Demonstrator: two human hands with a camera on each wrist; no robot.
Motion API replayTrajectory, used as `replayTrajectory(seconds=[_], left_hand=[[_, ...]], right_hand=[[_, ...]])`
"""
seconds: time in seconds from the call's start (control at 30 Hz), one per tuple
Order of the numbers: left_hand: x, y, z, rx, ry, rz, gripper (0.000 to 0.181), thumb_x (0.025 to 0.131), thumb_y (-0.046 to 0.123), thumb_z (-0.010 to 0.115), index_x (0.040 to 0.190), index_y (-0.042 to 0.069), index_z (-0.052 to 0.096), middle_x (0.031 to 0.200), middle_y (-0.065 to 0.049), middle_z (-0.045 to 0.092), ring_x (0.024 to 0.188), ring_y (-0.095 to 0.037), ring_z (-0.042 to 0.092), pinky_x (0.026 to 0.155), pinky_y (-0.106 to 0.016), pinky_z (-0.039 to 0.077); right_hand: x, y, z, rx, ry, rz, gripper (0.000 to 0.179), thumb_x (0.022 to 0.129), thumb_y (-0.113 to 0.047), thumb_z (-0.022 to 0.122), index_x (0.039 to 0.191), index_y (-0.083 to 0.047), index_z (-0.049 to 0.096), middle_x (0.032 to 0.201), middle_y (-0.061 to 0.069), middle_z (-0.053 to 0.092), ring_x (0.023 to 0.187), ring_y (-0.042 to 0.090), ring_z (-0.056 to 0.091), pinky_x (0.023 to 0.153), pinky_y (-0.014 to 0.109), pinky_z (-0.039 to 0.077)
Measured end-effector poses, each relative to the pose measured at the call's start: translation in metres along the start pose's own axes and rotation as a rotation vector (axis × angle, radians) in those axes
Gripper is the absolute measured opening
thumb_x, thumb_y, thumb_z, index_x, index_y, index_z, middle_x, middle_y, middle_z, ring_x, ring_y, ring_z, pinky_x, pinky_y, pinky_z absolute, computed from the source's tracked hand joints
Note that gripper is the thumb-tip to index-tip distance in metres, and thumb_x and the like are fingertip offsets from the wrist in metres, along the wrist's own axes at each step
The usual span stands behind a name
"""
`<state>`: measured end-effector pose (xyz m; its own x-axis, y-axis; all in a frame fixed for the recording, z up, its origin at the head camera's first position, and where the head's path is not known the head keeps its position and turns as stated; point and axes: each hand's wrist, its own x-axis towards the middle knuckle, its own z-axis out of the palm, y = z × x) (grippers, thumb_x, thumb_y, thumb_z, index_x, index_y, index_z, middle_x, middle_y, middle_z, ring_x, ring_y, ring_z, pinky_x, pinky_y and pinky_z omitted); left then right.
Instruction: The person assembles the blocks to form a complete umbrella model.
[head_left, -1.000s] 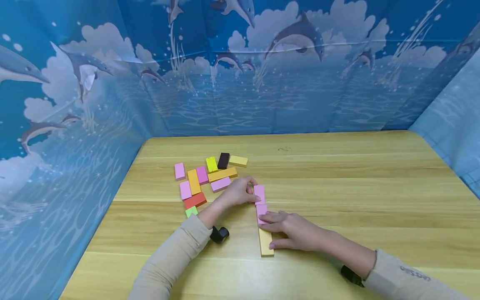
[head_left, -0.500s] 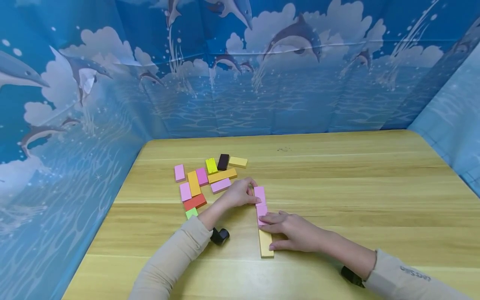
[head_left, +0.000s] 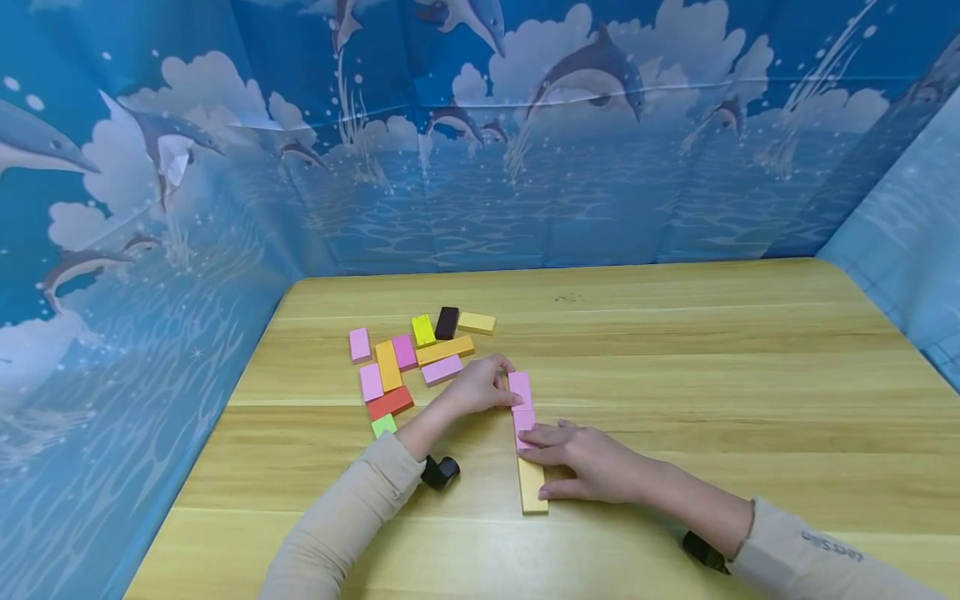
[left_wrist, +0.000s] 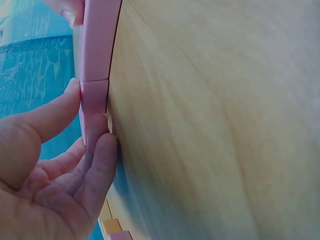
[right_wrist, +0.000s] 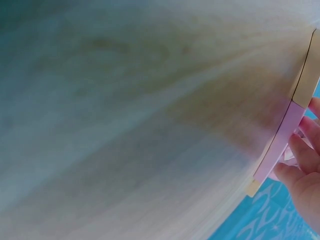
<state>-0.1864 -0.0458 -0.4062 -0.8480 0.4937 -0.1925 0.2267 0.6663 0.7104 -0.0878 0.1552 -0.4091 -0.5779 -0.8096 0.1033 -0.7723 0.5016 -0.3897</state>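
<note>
Three flat blocks lie end to end in a line in the head view: a far pink block, a near pink block and a longer pale yellow block. My left hand pinches the far pink block; the left wrist view has the thumb on one face of this block and fingertips at its end and edge. Index and middle fingers of my right hand rest on the near pink block, the thumb at the yellow block's right edge. Those fingertips touch the pink side in the right wrist view.
Left of the line lies a loose group of blocks, among them a red block, a green block, an orange block and a black block. A printed dolphin curtain borders the wooden table.
</note>
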Motion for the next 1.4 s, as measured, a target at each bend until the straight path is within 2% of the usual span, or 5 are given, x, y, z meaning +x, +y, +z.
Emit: replayTrajectory(seconds=[0.5,0.83,0.97,1.1,1.4], left_hand=[[-0.001,-0.003,-0.001,0.009,-0.005,0.022,0.048,0.081,0.021,0.074,0.120,0.004,0.053,0.069,0.000,0.056,0.057,-0.009,0.048,0.053,-0.021,0.039],[-0.009,-0.007,-0.009,0.064,0.023,0.034,0.048,0.080,0.025,0.074,0.119,0.005,0.055,0.070,0.000,0.056,0.057,-0.010,0.048,0.052,-0.022,0.038],[-0.016,-0.006,-0.014,0.162,0.054,0.048,0.049,0.081,0.029,0.073,0.122,0.008,0.055,0.091,-0.006,0.060,0.078,-0.016,0.055,0.068,-0.028,0.045],[-0.025,-0.006,-0.017,0.254,0.048,0.092,0.057,0.084,0.031,0.070,0.132,0.012,0.048,0.120,-0.013,0.052,0.106,-0.024,0.053,0.087,-0.038,0.045],[-0.057,-0.002,-0.007,0.543,-0.023,0.241,0.070,0.089,0.045,0.056,0.146,0.012,0.032,0.153,-0.019,0.013,0.139,-0.038,0.012,0.104,-0.059,0.021]], right_hand=[[-0.001,0.004,0.002,-0.079,0.055,-0.083,0.049,0.086,-0.039,0.064,0.122,-0.006,0.062,0.131,0.014,0.053,0.122,0.024,0.049,0.088,0.054,0.044],[0.004,0.005,-0.002,-0.074,0.117,-0.126,0.041,0.084,-0.034,0.068,0.115,-0.007,0.067,0.122,0.012,0.061,0.113,0.024,0.056,0.090,0.043,0.046],[0.004,0.006,-0.005,0.037,0.094,-0.084,0.034,0.088,-0.027,0.065,0.115,-0.007,0.067,0.122,0.012,0.060,0.114,0.024,0.056,0.092,0.042,0.045],[0.004,0.009,-0.008,0.164,0.072,-0.042,0.031,0.090,-0.022,0.062,0.117,-0.005,0.065,0.124,0.012,0.059,0.116,0.025,0.054,0.094,0.043,0.043],[0.001,0.024,-0.020,0.230,0.137,0.086,0.036,0.092,-0.022,0.060,0.122,-0.003,0.061,0.126,0.010,0.058,0.118,0.025,0.053,0.095,0.043,0.042]])
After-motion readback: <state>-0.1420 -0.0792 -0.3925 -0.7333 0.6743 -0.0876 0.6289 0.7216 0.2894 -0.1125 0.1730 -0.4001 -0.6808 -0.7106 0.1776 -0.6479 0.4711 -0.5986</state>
